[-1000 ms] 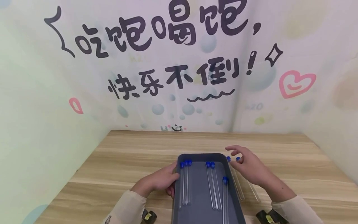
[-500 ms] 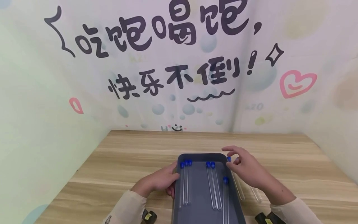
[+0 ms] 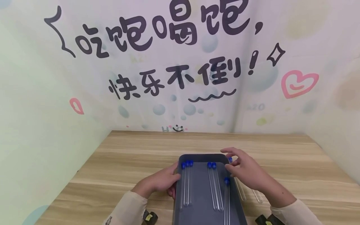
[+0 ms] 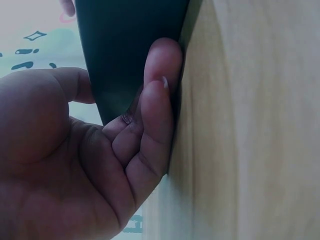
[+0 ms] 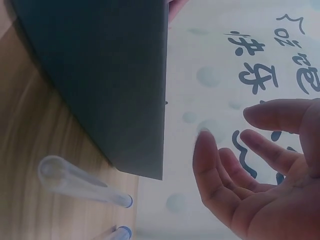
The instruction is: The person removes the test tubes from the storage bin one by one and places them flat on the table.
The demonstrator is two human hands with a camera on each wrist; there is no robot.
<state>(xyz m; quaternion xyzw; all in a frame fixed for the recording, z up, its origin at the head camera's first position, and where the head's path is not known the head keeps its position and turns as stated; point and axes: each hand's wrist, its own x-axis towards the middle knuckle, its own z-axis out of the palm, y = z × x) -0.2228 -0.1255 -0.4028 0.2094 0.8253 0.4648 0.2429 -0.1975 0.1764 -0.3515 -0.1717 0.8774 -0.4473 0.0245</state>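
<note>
A dark grey tray (image 3: 202,203) lies in front of me. My left hand (image 3: 162,179) grips its left side, thumb at the rim and curled fingers (image 4: 157,115) at the lower edge. Inside the tray are a group of blue-capped test tubes (image 3: 186,187) on the left, another group (image 3: 215,187) right of the middle, and one test tube (image 3: 226,200) nearer me. My right hand (image 3: 248,172) hovers over the right rim, its loosely bent fingers apart and holding nothing. Under it, blue-capped test tubes (image 5: 82,182) lie on the table beside the tray, partly hidden by the hand in the head view.
The wood-grain table (image 3: 112,162) reaches back to a printed cloth wall (image 3: 157,109) with large dark lettering. Side walls stand at left and right. Black wrist bands (image 3: 150,217) show below the sleeves.
My right hand has moved slightly left, toward the tray's rim, and now covers a tube cap that showed beside the thumb earlier. The left hand and tray have stayed put.
</note>
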